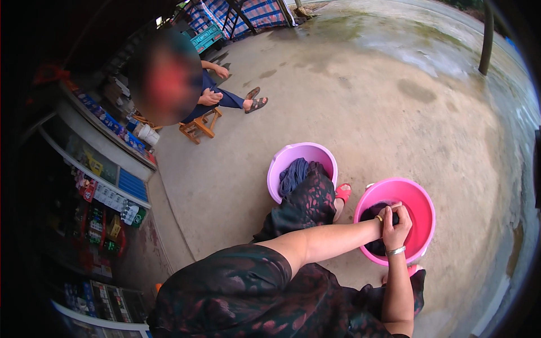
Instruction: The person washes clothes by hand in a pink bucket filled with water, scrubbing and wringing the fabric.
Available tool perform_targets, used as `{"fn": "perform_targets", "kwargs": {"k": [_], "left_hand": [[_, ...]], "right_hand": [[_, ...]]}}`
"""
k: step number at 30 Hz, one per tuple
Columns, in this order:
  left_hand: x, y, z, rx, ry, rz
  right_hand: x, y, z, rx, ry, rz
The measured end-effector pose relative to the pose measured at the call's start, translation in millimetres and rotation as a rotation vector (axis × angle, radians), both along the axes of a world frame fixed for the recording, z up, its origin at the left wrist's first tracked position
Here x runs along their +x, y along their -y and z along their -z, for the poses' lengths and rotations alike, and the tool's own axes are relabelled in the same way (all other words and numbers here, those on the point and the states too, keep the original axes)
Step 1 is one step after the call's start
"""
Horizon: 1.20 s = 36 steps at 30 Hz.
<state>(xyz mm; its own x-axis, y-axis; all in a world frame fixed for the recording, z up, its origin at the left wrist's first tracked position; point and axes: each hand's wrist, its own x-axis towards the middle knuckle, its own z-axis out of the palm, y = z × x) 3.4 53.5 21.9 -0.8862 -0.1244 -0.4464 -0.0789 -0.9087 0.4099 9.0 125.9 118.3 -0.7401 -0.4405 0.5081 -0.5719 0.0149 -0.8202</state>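
Both of my hands are together over a pink plastic basin on the concrete floor. My left hand, with a yellow bangle at its wrist, is closed on a dark wet-looking cloth. My right hand, wearing a silver bangle, grips a bunched part of the same cloth against the left. The rest of that cloth lies in the left side of the basin, partly hidden by my hands and forearm. A purple basin stands to the left, holding a twisted dark-blue garment and other dark cloth.
My knees in dark patterned fabric and my red sandals flank the pink basin. Another person sits on a wooden stool at upper left. Shop shelves and a glass counter line the left side. A post rises at upper right.
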Motion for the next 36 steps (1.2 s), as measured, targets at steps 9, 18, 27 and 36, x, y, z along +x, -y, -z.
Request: {"fn": "perform_targets", "kwargs": {"k": [9, 18, 27, 36], "left_hand": [[7.4, 6.8, -0.4, 0.081, -0.081, 0.021], [0.8, 33.6, 13.0, -0.171, 0.174, 0.088], [-19.5, 36.4, 106.4, -1.69, -0.256, -0.387], [-13.6, -5.0, 20.8, -0.443, 0.086, -0.069]], "right_hand": [[6.1, -0.1, -4.0, -0.197, 0.165, -0.037], [25.2, -3.5, -21.8, -0.214, 0.031, -0.073], [20.0, 8.9, -7.2, -0.123, 0.007, 0.115], [-21.8, -12.2, 24.2, -0.048, 0.085, 0.393]]}}
